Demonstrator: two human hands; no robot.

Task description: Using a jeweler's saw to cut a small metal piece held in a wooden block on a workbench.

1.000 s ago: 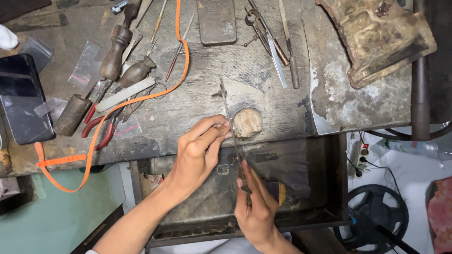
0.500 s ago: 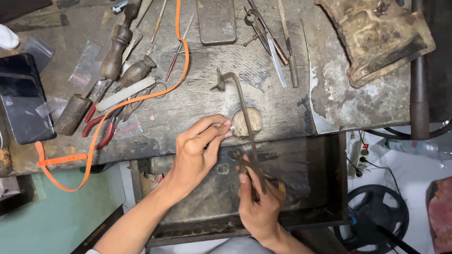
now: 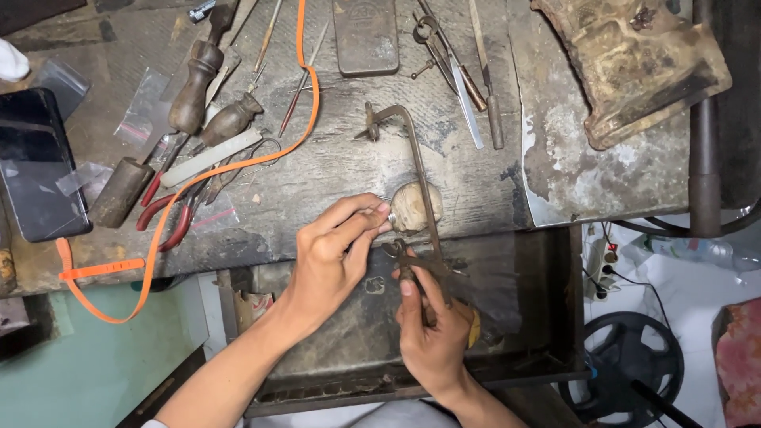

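My left hand (image 3: 337, 254) pinches a small silvery ring (image 3: 388, 218) against the worn wooden bench peg (image 3: 414, 208) at the front edge of the workbench (image 3: 333, 182). My right hand (image 3: 432, 333) grips the handle of a jeweller's saw (image 3: 416, 170). The saw's metal frame reaches up over the peg onto the bench. Its lower clamp sits just below the ring, beside my left thumb. The blade itself is too thin to make out.
A dark metal catch tray (image 3: 555, 317) hangs under the bench around my hands. Files and gravers (image 3: 468, 75), wooden-handled tools (image 3: 198, 87), red-handled pliers (image 3: 170, 218), an orange strap (image 3: 238, 166), a dark phone (image 3: 36, 170) and a battered metal block (image 3: 634, 63) lie on the bench.
The saw frame has risen from low beside the peg to stand well up over the bench. My right hand has moved up with it. My left hand has stayed at the peg.
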